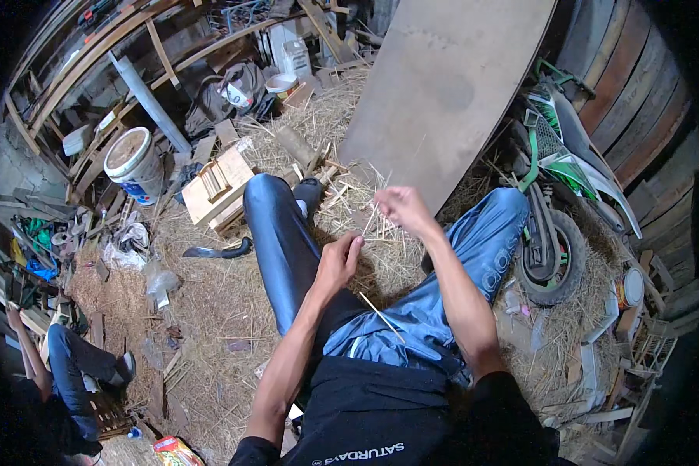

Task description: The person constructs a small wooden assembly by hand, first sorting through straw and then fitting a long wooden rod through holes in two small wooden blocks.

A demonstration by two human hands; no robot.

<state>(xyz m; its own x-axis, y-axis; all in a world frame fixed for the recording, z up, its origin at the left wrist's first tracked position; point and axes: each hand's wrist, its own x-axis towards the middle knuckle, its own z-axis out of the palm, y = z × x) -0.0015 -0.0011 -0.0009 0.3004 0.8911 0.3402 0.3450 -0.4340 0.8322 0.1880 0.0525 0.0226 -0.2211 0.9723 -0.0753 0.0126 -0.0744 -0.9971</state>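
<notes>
Seated on straw: right hand [402, 208] pinches the upper end of a thin pale straw stalk [371, 220]. Left hand [339, 260], fingers curled shut, sits just below, nearer its lower end; the stalk runs steeply between them.

A thin pale straw stalk [371, 220] runs slanted between both raised hands, above the straw-strewn floor.

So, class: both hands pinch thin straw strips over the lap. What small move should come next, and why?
Probably bring the right hand toward the left hand, since they are apart and the thin strips run between them above the straw-covered floor.
</notes>
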